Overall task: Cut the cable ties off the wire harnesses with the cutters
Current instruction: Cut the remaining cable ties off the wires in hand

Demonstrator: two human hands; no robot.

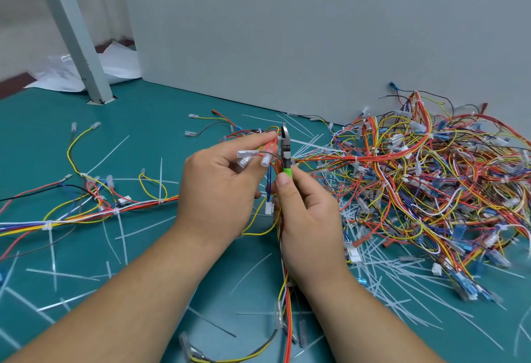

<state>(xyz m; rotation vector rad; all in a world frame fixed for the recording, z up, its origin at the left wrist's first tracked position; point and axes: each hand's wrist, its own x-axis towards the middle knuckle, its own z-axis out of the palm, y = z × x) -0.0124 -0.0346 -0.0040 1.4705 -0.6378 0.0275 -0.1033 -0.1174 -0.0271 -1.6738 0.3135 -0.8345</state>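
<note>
My left hand point(221, 187) holds up a wire harness point(265, 155) of red, yellow and blue wires with clear connectors, pinching it between thumb and fingertips. My right hand point(304, 219) grips the green-handled cutters point(286, 150) upright. Their metal jaws point up, right beside the wires at my left fingertips. The rest of the harness hangs down between my wrists toward the near edge. Whether the jaws sit on a cable tie is too small to tell.
A big tangled pile of harnesses point(425, 178) lies at the right against the grey wall point(287, 32). Another harness point(86, 207) stretches across the green mat point(149, 138) at the left. Several cut white cable ties point(123, 233) litter the mat. A grey post point(77, 35) stands at the back left.
</note>
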